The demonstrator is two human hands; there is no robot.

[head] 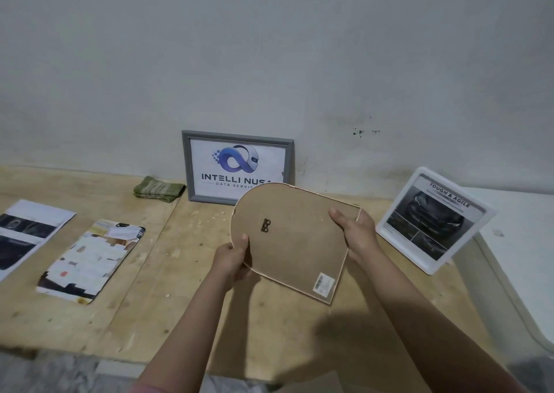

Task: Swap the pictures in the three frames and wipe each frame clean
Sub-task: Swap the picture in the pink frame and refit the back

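1. Centrally, both hands hold an arched frame (292,240) back-side up above the desk (186,311): left hand (232,262) grips its lower-left edge, right hand (356,234) its right edge.
2. Grey frame (236,166) leans on the wall; white frame (434,219) stands at right.
3. Cloth (159,189) and two prints (90,261) lie at left.

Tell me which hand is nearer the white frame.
Right. The right hand grips the arched frame's edge just beside the white frame; the left hand grips its opposite edge, farther away.
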